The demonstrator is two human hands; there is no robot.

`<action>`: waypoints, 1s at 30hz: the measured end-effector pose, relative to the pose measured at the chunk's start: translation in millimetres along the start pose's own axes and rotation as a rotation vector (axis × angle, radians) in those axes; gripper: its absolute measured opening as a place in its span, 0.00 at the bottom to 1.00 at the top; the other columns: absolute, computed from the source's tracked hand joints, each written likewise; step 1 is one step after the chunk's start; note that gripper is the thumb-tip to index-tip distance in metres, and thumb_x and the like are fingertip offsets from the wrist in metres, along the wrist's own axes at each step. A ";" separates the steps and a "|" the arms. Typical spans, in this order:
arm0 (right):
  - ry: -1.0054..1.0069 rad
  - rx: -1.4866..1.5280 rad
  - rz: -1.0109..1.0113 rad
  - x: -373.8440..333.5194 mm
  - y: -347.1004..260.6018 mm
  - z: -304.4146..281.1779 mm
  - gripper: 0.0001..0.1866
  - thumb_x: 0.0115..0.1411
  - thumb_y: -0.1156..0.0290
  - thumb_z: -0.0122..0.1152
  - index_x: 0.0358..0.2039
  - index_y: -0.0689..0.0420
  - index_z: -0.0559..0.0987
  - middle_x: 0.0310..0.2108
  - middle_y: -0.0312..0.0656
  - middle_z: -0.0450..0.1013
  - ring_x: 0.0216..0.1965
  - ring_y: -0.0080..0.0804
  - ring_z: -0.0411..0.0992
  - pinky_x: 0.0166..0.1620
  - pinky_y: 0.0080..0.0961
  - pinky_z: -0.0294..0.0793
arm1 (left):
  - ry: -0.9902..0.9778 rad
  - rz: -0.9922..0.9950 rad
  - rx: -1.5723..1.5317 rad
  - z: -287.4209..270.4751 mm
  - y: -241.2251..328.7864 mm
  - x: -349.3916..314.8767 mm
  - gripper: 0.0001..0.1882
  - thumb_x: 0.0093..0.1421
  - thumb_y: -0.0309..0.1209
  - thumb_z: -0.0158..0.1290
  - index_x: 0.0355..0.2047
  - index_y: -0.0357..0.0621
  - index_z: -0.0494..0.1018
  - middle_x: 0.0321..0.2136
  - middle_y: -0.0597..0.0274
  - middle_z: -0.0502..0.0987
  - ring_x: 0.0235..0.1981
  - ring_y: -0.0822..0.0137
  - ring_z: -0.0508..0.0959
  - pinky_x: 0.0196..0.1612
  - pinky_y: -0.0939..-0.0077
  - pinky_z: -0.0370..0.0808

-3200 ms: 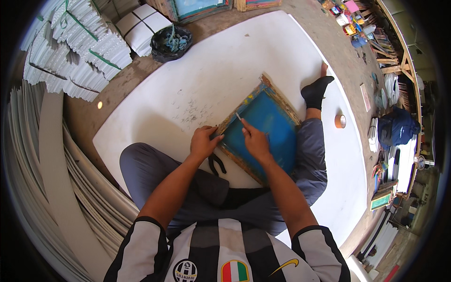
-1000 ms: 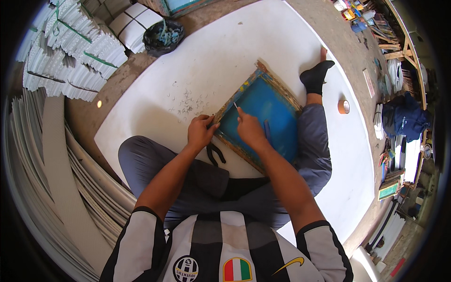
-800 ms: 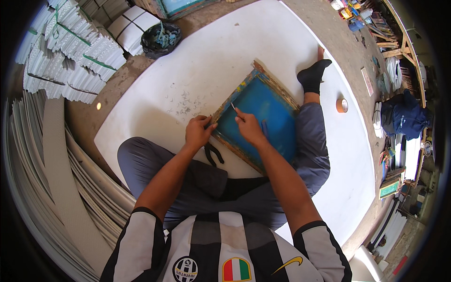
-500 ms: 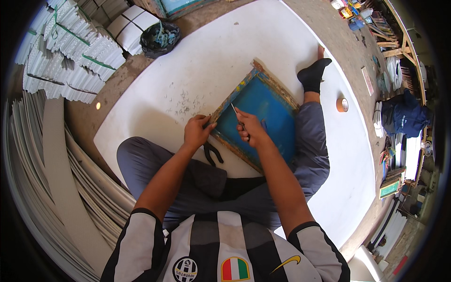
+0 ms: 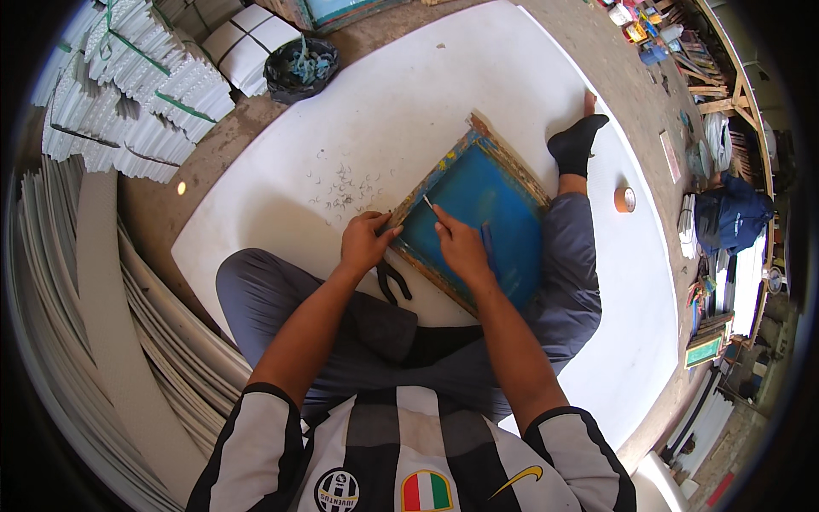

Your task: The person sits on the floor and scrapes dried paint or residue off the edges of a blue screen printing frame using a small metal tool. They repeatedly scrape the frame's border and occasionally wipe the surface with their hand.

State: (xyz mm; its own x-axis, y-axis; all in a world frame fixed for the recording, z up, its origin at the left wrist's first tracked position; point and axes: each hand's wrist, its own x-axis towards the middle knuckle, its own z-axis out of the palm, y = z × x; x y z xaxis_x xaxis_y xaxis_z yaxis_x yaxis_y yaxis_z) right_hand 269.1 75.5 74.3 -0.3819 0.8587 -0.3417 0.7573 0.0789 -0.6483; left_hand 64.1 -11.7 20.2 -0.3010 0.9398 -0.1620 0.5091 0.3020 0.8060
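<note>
A worn wooden frame with blue mesh (image 5: 478, 192), like a printing screen, lies tilted across my lap and the white board. At its left corner my left hand (image 5: 367, 241) is closed on the wooden edge, thumb and fingers pinching it. My right hand (image 5: 463, 252) is over the blue mesh, wrapped round a slim hand tool (image 5: 429, 203) with a pale metal tip. That tip points at the frame's inner left edge; the grip is mostly hidden by my fingers. Dark-handled pliers (image 5: 392, 283) lie beside my left hand, partly under the frame. Small bent staples (image 5: 345, 189) are scattered beyond it.
The white board (image 5: 290, 154) spreads under my legs. A roll of brown tape (image 5: 624, 200) stands on its right side. At the far left are a black bag of scraps (image 5: 300, 70) and strapped white bundles (image 5: 136, 94). Shelving with tools lines the right.
The view has shifted slightly. My right hand has turned so that its fingers and the tool's dark grip show less. My left hand keeps its hold on the frame's corner.
</note>
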 end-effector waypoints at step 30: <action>-0.084 -0.286 0.142 17.0 -26.1 21.9 0.30 0.66 0.74 0.47 0.70 0.54 0.68 0.39 0.59 0.80 0.42 0.59 0.80 0.48 0.50 0.79 | 0.061 0.075 0.079 9.2 -4.5 0.9 0.21 0.58 0.41 0.66 0.49 0.43 0.84 0.43 0.54 0.83 0.45 0.50 0.81 0.49 0.60 0.77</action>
State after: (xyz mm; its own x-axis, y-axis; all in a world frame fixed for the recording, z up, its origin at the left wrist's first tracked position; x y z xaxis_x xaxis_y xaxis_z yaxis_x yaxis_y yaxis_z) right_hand 231.3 76.9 70.5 -0.2949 0.8274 -0.4780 0.9196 0.1100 -0.3771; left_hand 69.0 -10.7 11.2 -0.3071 0.9494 -0.0656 0.5934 0.2449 0.7668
